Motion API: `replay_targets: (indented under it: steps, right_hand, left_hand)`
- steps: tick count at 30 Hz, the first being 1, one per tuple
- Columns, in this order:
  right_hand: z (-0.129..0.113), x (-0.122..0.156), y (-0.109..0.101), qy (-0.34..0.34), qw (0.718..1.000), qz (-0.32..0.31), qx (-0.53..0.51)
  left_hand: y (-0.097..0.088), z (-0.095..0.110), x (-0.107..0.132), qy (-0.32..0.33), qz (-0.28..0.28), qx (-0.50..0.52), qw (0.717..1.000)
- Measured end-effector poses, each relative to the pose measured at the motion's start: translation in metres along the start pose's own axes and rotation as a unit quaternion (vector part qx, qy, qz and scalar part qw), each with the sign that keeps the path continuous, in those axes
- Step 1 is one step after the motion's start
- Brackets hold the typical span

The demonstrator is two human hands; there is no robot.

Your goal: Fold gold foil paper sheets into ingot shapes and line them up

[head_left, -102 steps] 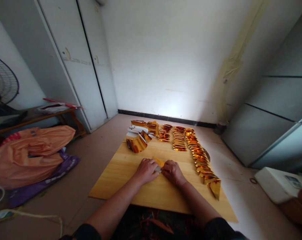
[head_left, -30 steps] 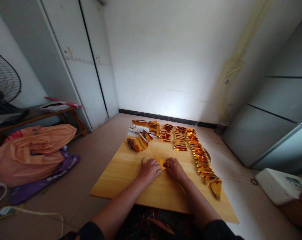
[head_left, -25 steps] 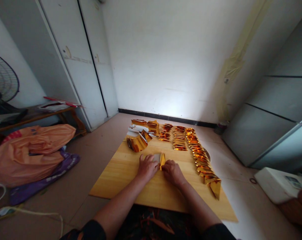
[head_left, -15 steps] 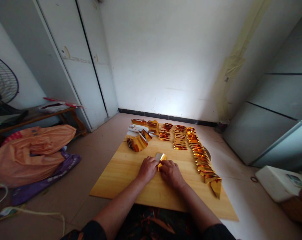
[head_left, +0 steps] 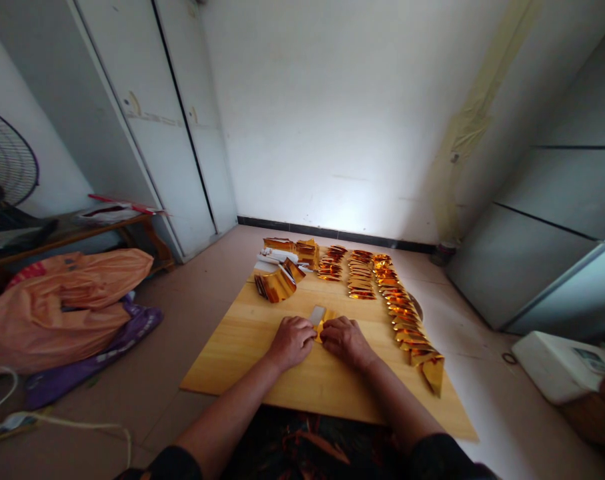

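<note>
A small sheet of gold foil paper [head_left: 319, 315], its pale underside partly showing, lies on the wooden board [head_left: 242, 347] between my hands. My left hand [head_left: 291, 340] has its fingers closed on the left edge of the sheet. From the other side, my right hand [head_left: 346, 339] presses and pinches it with curled fingers. Both sets of fingertips nearly meet at its near end and hide part of it. Beyond my left hand is a curved stack of gold foil sheets [head_left: 277, 287]. Rows of folded gold foil pieces [head_left: 361, 273] stand farther back.
A long row of folded gold pieces [head_left: 402, 313] runs down the board's right side. White rolled paper [head_left: 277, 256] lies at the back left. An orange bag [head_left: 72, 307] sits on the floor at left, and a white box [head_left: 557, 367] at right.
My left hand has shifted slightly left and down. The sheet between my hands shows more of its pale underside. My right hand has moved only a little.
</note>
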State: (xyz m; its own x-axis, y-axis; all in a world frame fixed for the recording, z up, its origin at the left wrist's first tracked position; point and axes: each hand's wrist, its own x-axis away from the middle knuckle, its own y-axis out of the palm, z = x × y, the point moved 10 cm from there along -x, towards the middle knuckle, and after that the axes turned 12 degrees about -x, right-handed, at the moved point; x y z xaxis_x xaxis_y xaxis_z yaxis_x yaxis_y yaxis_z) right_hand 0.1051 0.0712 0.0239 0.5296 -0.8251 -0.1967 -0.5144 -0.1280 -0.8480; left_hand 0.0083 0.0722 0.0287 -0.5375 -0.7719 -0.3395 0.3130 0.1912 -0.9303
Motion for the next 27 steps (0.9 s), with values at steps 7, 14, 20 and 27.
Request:
replay_targets:
  steps: [7, 14, 20, 27]
  right_hand:
    - [0.003, -0.003, -0.001, -0.011, 1.0, 0.024, -0.016]
    - [0.011, -0.011, -0.002, 0.012, 0.998, 0.037, -0.051]
    - [0.017, -0.009, -0.005, -0.004, 0.992, 0.039, -0.123]
    - [0.018, -0.01, -0.005, 0.006, 0.993, 0.075, -0.091]
  left_hand:
    - [-0.001, 0.0, -0.005, -0.014, -0.02, -0.001, 1.0]
    - [-0.003, 0.003, -0.006, -0.004, -0.015, -0.017, 1.0]
    - [-0.002, 0.003, -0.007, -0.013, -0.006, -0.044, 0.999]
    - [-0.005, 0.003, -0.005, -0.017, 0.01, -0.022, 1.0]
